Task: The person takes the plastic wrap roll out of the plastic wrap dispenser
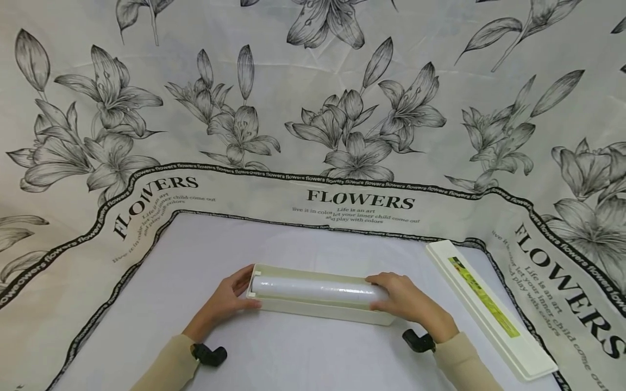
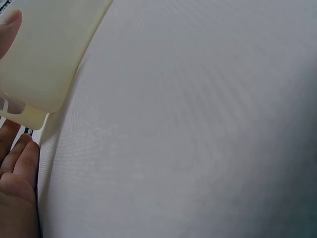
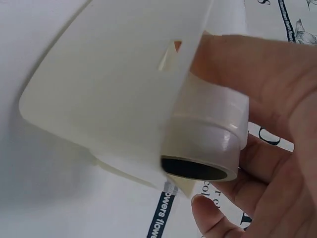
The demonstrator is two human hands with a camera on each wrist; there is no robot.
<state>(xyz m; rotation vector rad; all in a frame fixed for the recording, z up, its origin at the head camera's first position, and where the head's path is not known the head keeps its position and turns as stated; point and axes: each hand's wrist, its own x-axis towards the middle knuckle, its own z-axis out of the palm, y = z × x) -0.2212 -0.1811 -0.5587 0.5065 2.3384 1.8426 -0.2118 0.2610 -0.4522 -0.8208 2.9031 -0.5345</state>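
A long cream plastic dispenser box (image 1: 323, 314) lies across the white cloth, its top uncovered. Inside it sits a roll of cling film (image 1: 313, 289). My left hand (image 1: 233, 294) grips the box's left end, thumb at the front wall and fingers behind. In the left wrist view the thumb (image 2: 9, 30) lies on the box wall. My right hand (image 1: 403, 297) holds the right end of the roll between thumb and fingers. The right wrist view shows the roll's end (image 3: 213, 141) sticking out past the box wall (image 3: 109, 74), its hollow core visible.
To the right, a long cream lid (image 1: 442, 251) with a yellow-green label (image 1: 484, 297) lies slanted near the cloth's border. White cloth (image 1: 293, 358) printed with a FLOWERS border (image 1: 361, 200) covers the surface. Flower-printed fabric (image 1: 357, 125) rises behind.
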